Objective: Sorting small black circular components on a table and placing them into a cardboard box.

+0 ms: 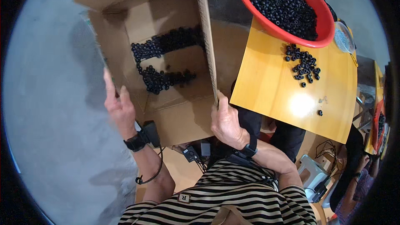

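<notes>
An open cardboard box (179,121) is tilted in front of me, its flaps spread. My left hand (119,108) grips its left wall, with the fingers along the outer side and the thumb near the rim. My right hand (228,125) is wrapped round the near right edge, its thumb at the top and the fingertips partly hidden. Inside, small black rings (155,81) with holes through them lie in two dark bands across the bottom. The ones nearer the right wall are in shadow.
On the yellow table (262,96) to the right stand a red basin (266,18) full of black rings and a clear dish (342,37) of blue bits. Several loose rings (307,64) lie below the basin. A pale stool (310,175) and another person's arm (352,187) are lower right.
</notes>
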A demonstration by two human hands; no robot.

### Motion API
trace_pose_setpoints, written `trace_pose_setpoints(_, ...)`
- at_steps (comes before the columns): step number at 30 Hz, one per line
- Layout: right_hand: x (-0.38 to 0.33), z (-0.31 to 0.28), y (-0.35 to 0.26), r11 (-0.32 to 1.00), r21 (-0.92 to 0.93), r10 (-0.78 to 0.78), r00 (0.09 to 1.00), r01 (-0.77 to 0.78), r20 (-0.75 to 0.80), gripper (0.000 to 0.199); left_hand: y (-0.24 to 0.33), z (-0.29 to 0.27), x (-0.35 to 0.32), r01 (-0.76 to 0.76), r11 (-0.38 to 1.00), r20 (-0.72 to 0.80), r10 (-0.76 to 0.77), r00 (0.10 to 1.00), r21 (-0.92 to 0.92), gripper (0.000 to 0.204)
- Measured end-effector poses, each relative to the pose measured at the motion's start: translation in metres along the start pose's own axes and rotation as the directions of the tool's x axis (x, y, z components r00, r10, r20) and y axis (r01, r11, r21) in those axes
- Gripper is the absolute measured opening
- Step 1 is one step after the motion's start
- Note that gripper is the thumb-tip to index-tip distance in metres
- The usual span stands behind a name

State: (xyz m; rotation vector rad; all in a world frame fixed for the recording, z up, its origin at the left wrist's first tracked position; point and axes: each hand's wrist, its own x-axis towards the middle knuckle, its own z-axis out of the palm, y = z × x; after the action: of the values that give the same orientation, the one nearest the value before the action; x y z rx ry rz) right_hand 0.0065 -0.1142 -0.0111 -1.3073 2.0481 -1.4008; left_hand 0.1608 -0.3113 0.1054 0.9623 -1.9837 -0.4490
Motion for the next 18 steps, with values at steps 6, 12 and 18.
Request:
trace_pose_setpoints(6,-0.014,0.024,0.045,0.981,-0.012,0.193,0.979,-0.193,0.067,0.053,-0.051,0.064,0.001,0.043,0.999,0.233,-0.037,0.972,-0.020,0.059)
trace_pose_setpoints(12,-0.016,0.033,0.061,0.588,-0.668,0.052,0.804,0.455,0.593,0.029,-0.084,0.110,0.008,0.061,0.995,0.363,-0.084,0.928,0.073,0.059)
trace_pose_setpoints(18,-0.020,0.051,0.076,0.935,-0.219,0.301,0.951,-0.279,0.074,0.037,-0.061,0.151,0.008,0.124,0.955,0.391,-0.009,0.920,-0.270,0.043)
